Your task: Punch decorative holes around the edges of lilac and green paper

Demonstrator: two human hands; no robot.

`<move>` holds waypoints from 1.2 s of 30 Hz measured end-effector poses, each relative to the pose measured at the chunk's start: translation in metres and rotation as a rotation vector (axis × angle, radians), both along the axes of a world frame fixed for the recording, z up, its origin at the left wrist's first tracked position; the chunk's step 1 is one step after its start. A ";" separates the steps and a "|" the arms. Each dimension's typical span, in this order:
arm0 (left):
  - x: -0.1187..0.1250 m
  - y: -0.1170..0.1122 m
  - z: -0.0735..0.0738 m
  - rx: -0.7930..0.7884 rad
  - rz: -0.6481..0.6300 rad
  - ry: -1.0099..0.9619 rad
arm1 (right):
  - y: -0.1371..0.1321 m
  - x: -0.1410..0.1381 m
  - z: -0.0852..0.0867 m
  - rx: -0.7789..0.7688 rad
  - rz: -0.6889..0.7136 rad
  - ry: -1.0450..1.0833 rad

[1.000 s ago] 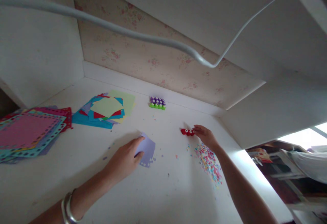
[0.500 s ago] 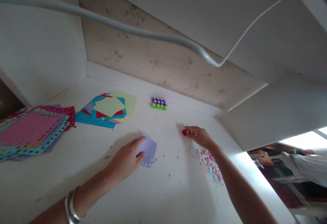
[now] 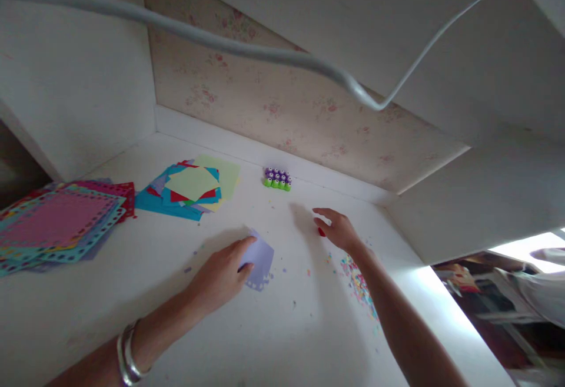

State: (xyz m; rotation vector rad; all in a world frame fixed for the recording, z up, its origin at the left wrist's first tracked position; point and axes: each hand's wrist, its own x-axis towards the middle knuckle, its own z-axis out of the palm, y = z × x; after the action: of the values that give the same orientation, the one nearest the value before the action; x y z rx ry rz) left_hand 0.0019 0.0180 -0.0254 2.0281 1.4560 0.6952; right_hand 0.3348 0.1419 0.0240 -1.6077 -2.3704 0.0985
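R hand [image 3: 338, 229] now closed over red punch [image 3: 321, 232], axis hidden

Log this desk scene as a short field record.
surface: white desk
left hand: flat, fingertips on pale lilac paper square with punched edge
right hand: over small red plastic punch, mostly hiding it; grip unclear
back of desk: purple and green punches
beyond left hand: stack of coloured paper squares; pile of punched-border sheets
by right forearm: multicoloured confetti heap
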 end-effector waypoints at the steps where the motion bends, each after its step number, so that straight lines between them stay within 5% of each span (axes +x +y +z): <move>1: 0.000 -0.001 0.002 -0.012 0.001 0.006 | 0.007 -0.011 -0.004 0.006 0.021 0.003; 9: 0.001 -0.004 0.013 -0.164 0.093 -0.065 | 0.079 -0.081 -0.029 0.090 0.033 0.005; 19: -0.006 0.007 0.018 -0.353 0.118 -0.339 | 0.095 -0.075 -0.017 0.020 0.028 -0.090; 24: -0.005 0.010 0.018 -0.415 0.172 -0.453 | 0.060 -0.066 -0.011 -0.035 0.083 -0.089; 32: -0.003 0.009 0.018 -0.453 0.187 -0.522 | -0.051 -0.060 -0.026 -0.074 0.258 0.104; 36: -0.005 0.008 0.020 -0.432 0.172 -0.530 | -0.082 -0.053 -0.027 -0.029 0.187 0.174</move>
State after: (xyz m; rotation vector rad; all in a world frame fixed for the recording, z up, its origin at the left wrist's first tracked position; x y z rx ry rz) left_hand -0.0032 0.0260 -0.0057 1.2795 1.3234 0.8254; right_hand 0.2818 0.0597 -0.0034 -1.3263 -2.3861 0.2989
